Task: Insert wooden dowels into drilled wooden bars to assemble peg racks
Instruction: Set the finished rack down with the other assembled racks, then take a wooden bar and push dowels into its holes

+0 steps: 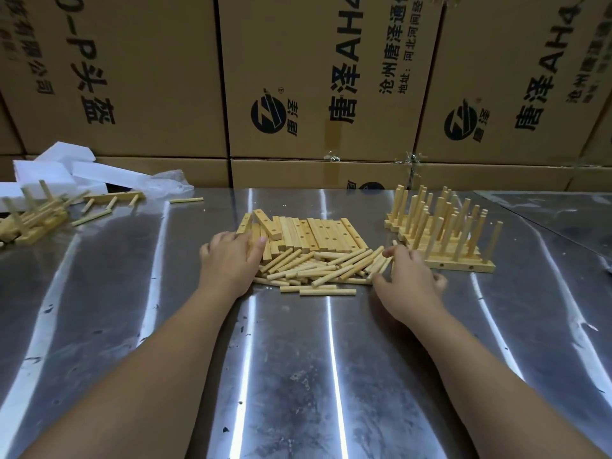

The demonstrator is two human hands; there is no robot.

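A row of drilled wooden bars lies flat mid-table, and a loose pile of dowels sits just in front of it. At the row's left end, my left hand has its thumb and fingers closed on a bar there. My right hand is at the pile's right end, its curled fingers and thumb pinching a few dowels. Several finished peg racks, pegs upright, stand right behind my right hand.
More racks and stray dowels lie at the far left beside white foam blocks. One lone dowel lies behind them. Stacked cardboard boxes wall off the back of the steel table.
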